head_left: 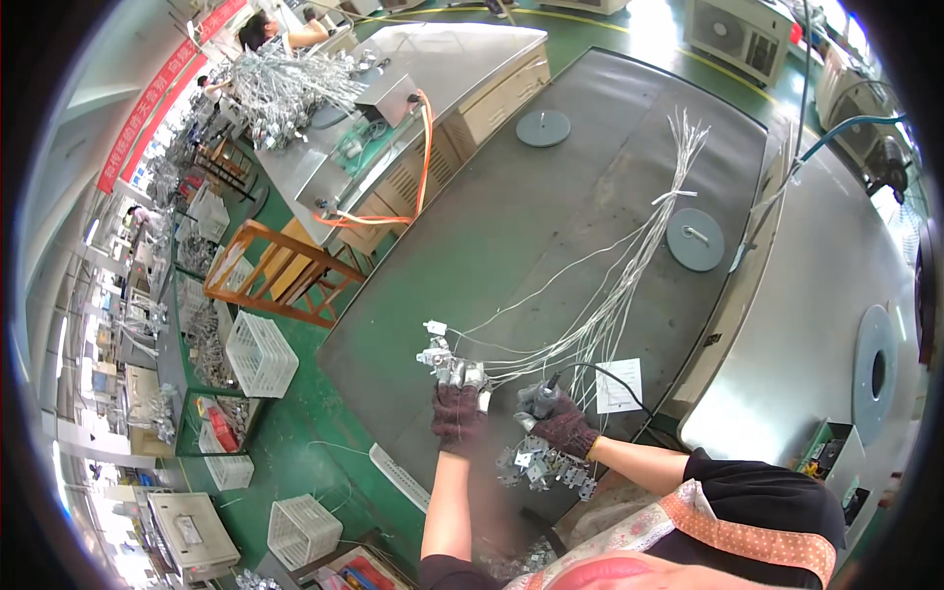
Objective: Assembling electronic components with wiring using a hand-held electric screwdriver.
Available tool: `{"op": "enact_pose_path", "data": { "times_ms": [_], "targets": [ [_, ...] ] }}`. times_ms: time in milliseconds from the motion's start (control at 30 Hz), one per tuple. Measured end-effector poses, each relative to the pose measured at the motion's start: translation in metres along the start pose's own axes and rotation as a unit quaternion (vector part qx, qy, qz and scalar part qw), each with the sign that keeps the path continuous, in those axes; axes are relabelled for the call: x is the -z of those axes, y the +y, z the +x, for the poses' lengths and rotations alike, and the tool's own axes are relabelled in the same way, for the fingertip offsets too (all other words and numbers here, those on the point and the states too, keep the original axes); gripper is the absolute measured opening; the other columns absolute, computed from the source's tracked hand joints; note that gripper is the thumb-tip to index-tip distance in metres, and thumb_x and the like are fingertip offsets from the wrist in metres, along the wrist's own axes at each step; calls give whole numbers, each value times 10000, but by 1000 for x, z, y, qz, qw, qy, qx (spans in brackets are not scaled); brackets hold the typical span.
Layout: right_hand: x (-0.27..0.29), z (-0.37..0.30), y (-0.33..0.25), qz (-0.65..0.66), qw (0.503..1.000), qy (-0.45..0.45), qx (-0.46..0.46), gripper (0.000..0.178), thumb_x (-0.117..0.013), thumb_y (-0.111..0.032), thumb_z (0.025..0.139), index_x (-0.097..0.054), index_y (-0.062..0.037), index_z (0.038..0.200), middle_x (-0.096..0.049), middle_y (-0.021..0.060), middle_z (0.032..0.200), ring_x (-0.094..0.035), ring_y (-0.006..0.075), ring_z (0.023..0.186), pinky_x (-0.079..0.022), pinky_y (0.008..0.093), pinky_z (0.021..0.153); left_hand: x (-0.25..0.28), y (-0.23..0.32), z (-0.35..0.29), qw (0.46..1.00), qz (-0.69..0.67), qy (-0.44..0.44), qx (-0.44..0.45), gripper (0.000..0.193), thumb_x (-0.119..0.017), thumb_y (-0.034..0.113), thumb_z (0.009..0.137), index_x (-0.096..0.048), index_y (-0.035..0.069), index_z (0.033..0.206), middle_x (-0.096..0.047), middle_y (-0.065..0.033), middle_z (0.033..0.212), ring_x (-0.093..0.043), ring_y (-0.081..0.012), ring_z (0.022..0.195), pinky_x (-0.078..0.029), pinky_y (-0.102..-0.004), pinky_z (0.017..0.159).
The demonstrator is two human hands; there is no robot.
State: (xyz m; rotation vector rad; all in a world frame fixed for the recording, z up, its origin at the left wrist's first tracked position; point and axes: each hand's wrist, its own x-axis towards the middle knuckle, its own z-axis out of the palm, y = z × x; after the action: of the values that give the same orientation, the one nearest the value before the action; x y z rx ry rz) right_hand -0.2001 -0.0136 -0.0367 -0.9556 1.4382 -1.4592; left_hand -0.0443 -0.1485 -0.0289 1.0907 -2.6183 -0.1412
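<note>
Both hands wear dark maroon gloves with grey fingertips. My left hand (459, 413) is closed at the ends of a bundle of thin white wires (615, 295), against small silvery metal fittings (433, 356) that stick out past its fingers. To its right, my right hand (560, 423) has its fingers curled; a black cable (624, 379) runs to it, but what it grips is hidden. Just below the right hand hangs a cluster of metal brackets (541, 464). The wires fan out across the dark tabletop (462, 246) and are tied together near their far end.
A white paper sheet (619, 385) lies right of my right hand. Grey discs (695, 240) sit on the tabletop. A metal-topped bench (796, 324) borders the right side. Left are a wooden chair (285, 270), white crates (261, 354) and an orange hose (426, 147). Another person (261, 31) works at the far left.
</note>
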Motion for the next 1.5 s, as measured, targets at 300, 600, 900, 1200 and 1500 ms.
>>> {"op": "enact_pose_path", "data": {
  "times_ms": [300,600,900,1200,1500],
  "targets": [
    [-2,2,11,112,993,8,-36,267,-669,-159,869,-564,-81,1102,-635,18,1032,-585,106,1011,-458,292,924,-65,-10,-90,976,-95,-194,-6,463,-612,267,820,-561,40,1220,-502,-259,1275,-480,-426,1165,-371,-485,1009],
    [9,1,5,87,995,28,-26,354,-710,-77,812,-545,-64,1124,-614,23,1010,-594,119,933,-503,299,827,-4,35,-49,939,-167,-268,138,627,-671,399,806,-498,62,1306,-535,-257,1226,-538,-417,1099,-450,-482,910],
    [-7,-5,-15,-12,996,77,-36,318,-710,-87,814,-582,-56,1103,-626,18,949,-587,101,873,-499,272,781,-13,31,-62,948,-199,-196,154,485,-661,269,833,-547,61,1256,-593,-209,1124,-560,-377,1047,-465,-447,890],
    [-23,-7,-15,23,992,118,-43,285,-723,-35,782,-592,-70,1032,-620,25,901,-591,114,825,-498,277,743,-11,18,-59,873,-360,-220,244,434,-610,296,860,-543,84,1233,-611,-224,1161,-593,-383,1075,-471,-439,909],
    [-20,-15,-10,-8,997,61,-40,234,-701,-46,813,-584,-49,1016,-631,24,952,-599,117,870,-506,277,785,7,10,-52,910,-255,-319,75,420,-579,260,850,-552,181,1261,-578,-142,1261,-537,-357,1171,-439,-433,977]
  ]
}}
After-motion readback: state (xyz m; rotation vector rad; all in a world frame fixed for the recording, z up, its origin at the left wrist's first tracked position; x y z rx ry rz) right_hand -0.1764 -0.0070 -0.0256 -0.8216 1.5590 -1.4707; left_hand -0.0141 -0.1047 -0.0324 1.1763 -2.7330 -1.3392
